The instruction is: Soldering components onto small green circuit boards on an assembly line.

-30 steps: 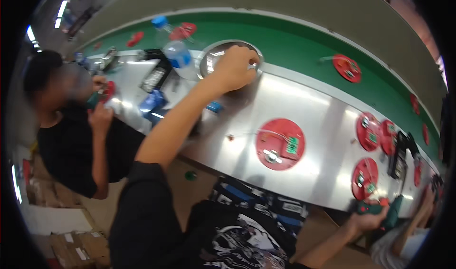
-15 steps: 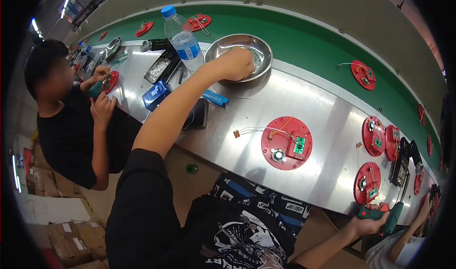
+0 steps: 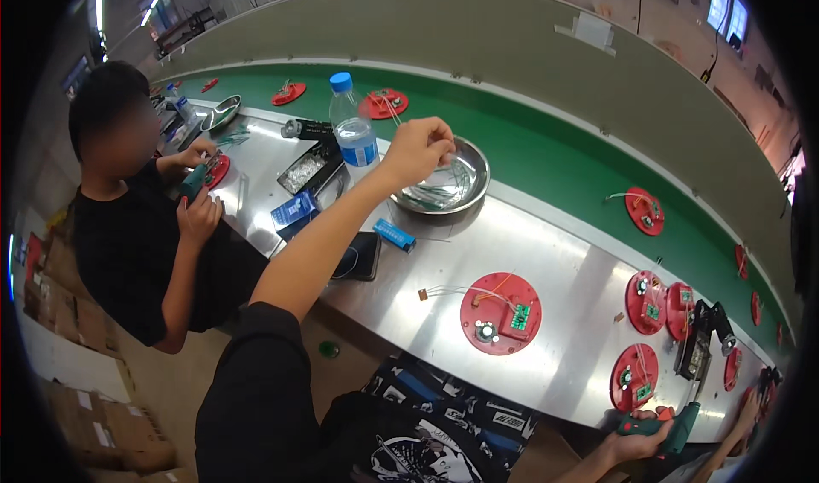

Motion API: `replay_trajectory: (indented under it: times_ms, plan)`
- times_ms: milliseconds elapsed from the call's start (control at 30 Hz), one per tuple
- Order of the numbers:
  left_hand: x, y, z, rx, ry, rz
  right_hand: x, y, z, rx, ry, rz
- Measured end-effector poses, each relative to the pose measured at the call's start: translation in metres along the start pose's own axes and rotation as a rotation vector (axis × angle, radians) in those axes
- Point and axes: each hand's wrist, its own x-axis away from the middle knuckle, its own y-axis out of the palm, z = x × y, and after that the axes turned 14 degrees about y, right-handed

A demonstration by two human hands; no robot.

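Note:
My left hand (image 3: pixel 418 152) is raised above the near rim of a round metal bowl (image 3: pixel 483 194), its fingertips pinched together. Whatever they hold is too small to make out. Thin pale strands (image 3: pixel 439 191) lie inside the bowl. My right hand (image 3: pixel 641 439) is wrapped round a green cordless screwdriver (image 3: pixel 681 430) at the bench's near edge. Between the hands, a red round plate (image 3: pixel 478 312) lies flat on the metal bench (image 3: pixel 409 312). It carries a green circuit board (image 3: pixel 520 316), a round speaker-like part (image 3: pixel 486 332) and loose wires ending in a small brown piece (image 3: pixel 422 294).
A water bottle (image 3: pixel 351 133) stands left of the bowl, near a blue box (image 3: pixel 294 212), a light-blue pack (image 3: pixel 395 235) and a black tray of screws (image 3: pixel 305 171). More red plates (image 3: pixel 634 377) lie at right. A co-worker (image 3: pixel 128 227) sits at left; another's arm (image 3: pixel 740 427) shows at far right.
My left hand has risen out of the bowl, fingers still together. The view has tilted, so the bench sits lower in the picture. My right hand keeps the screwdriver.

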Motion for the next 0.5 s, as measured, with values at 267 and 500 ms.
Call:
replay_trajectory:
  times_ms: [267,500]
  plan:
    - [0.012,0.008,0.023,-0.255,0.122,-0.041,-0.026,-0.029,0.003,-0.011,0.036,-0.235]
    - [0.094,0.057,0.124,-0.233,0.350,-0.101,0.056,0.024,-0.019,0.151,-0.046,-0.949]
